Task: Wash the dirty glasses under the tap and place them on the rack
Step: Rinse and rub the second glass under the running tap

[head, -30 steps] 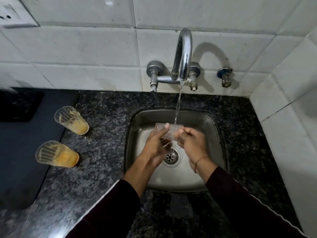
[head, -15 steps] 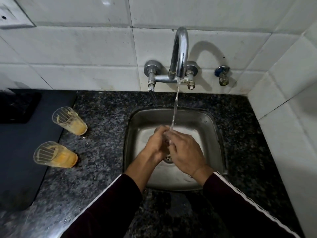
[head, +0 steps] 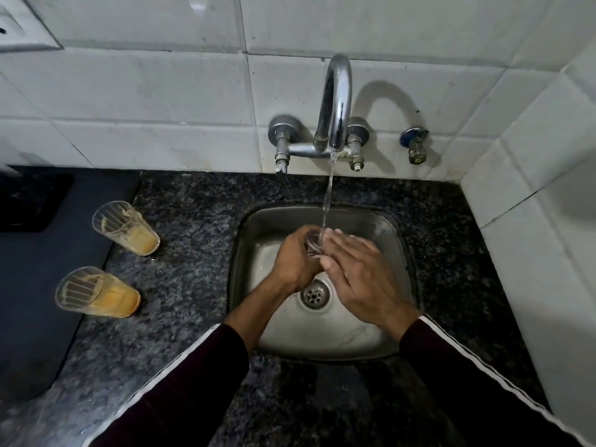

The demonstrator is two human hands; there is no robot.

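The left hand (head: 295,259) has its fingers curled around a clear glass (head: 313,245), gripping it over the sink (head: 396,240). The right hand (head: 358,275) lies against the glass with its fingers (head: 342,241) straight and together, pressing or rubbing its side rather than gripping it. Most of the glass is hidden between the 2 hands, so only a small clear part shows. A thin stream of water (head: 329,198) falls from the tap (head: 335,101) and lands right where the glass meets the right fingertips. Below the hands the drain (head: 314,293) sits in the wet steel basin. Dark sleeves with a white stripe cover both forearms. To the left, on the speckled dark counter (head: 193,221), 2 more glasses stand well apart from the sink, a far glass (head: 125,227) and a near glass (head: 96,291), each streaked and holding orange residue. They rest beside the edge of a dark mat (head: 38,285). No rack is in view. By the look of it, the task is at an early stage: 1 glass is mid-wash, 2 dirty glasses are untouched, and no washed glass can be seen set down anywhere.
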